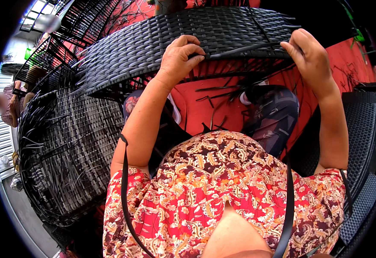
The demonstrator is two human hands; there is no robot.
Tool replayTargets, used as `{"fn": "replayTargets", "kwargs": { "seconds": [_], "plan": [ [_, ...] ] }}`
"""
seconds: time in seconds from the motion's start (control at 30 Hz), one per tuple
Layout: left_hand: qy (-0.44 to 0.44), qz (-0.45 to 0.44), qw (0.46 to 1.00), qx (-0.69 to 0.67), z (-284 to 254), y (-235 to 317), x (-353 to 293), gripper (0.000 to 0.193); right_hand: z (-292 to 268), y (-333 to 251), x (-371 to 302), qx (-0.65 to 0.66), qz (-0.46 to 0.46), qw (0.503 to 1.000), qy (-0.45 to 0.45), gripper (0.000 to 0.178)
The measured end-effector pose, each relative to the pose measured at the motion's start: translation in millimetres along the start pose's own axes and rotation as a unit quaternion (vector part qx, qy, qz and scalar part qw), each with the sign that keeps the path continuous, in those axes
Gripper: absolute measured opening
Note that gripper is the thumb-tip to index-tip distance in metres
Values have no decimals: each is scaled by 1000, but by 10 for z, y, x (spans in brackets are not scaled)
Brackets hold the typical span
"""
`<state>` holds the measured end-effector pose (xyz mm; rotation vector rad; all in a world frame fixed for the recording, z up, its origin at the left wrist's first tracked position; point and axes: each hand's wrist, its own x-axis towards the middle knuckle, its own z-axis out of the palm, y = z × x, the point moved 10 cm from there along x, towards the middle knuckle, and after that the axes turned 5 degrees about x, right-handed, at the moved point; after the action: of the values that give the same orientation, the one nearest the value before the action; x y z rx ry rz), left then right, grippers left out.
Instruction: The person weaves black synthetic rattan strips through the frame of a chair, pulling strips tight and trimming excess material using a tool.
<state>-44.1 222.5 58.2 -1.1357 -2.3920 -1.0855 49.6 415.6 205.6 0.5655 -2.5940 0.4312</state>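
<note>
A long dark grey woven wicker panel (153, 47), curved in the view, lies across in front of me. Along its near edge runs a flat dark weaving strip (243, 50). My left hand (182, 56) is closed, thumb and forefinger pinching the strip's left part near the edge of the weave. My right hand (309, 53) is closed too, its fingertips on the strip's other end at the panel's right. Between the hands the strip is stretched nearly straight. Loose strand ends stick out at the panel's right and left ends.
At left stands a large woven piece (72, 159) with frayed strands. Loose strip scraps (216, 101) lie on the red floor (192, 116) between my legs. A dark woven piece (359, 133) stands at right. Dark frames (85, 21) and other people (18, 92) are at far left.
</note>
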Motion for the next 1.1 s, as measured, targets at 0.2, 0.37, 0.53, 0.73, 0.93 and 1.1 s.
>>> {"fn": "replayTargets", "kwargs": {
  "seconds": [0.2, 0.37, 0.53, 0.73, 0.93, 1.1],
  "plan": [
    [42, -75, 993, -83, 5, -197, 32, 9, 531, 1121, -159, 118, 193, 972, -69, 24],
    [94, 18, 995, -26, -90, -96, 31, 8, 768, 1352, -95, 112, 196, 972, -67, 22],
    [87, -27, 995, -36, -75, -173, 5, 12, 848, 1563, -7, 90, 219, 969, -64, 26],
    [88, -46, 995, -31, -90, -179, -1, 10, 938, 1731, -49, 104, 227, 966, -69, 26],
    [83, -59, 994, -28, -125, -187, -31, 9, 952, 1705, -115, 110, 238, 962, -80, 25],
    [70, -57, 995, -31, -127, -128, -38, 11, 924, 1821, -212, 148, 255, 953, -73, 25]
  ]
}}
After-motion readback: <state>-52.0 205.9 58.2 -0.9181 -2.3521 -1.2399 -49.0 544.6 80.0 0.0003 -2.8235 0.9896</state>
